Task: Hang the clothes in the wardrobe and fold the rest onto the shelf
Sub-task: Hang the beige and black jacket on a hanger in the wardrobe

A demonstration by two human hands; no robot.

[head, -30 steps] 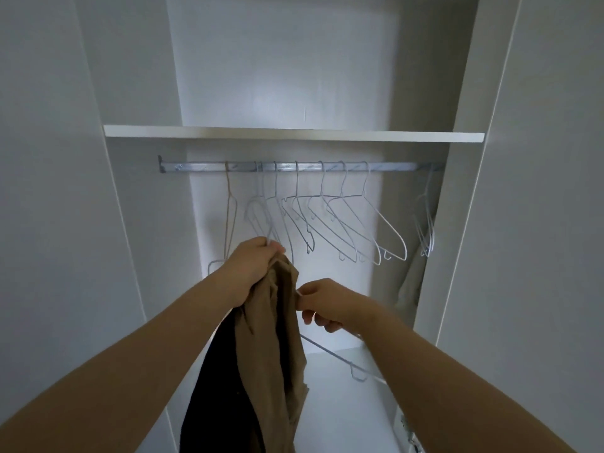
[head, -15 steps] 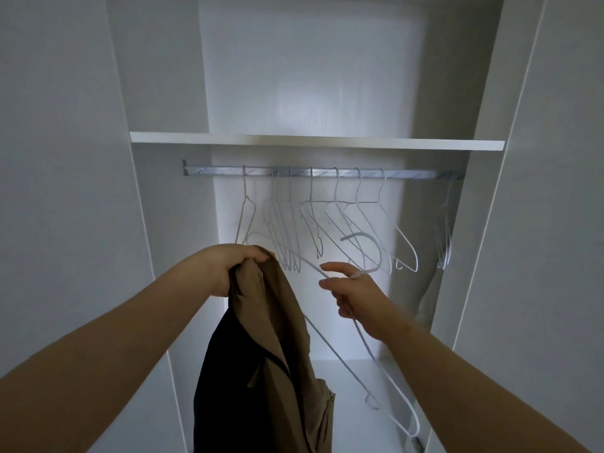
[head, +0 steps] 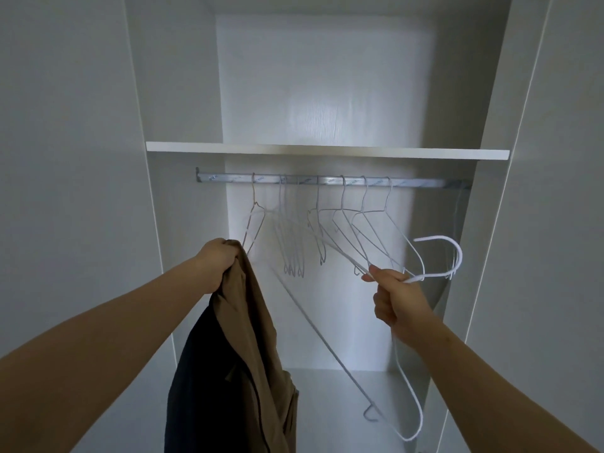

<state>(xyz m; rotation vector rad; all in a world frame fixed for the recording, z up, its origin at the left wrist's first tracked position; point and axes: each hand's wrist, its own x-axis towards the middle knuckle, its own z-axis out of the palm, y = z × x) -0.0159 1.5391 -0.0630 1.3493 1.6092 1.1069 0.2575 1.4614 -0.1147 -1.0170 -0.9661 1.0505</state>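
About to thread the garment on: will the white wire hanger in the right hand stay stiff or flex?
Likely light and springy: the white wire hanger is thin, held at its neck by the right hand alone. Might snag, as one arm crosses the hangers on the rail.

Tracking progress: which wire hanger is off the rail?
The hanger gripped in the right hand, its hook free; the other hangers hang on the rail.

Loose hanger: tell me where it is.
Head view, right of centre: the hanger is off the rail, gripped by the right hand, its hook curving toward the right wall.
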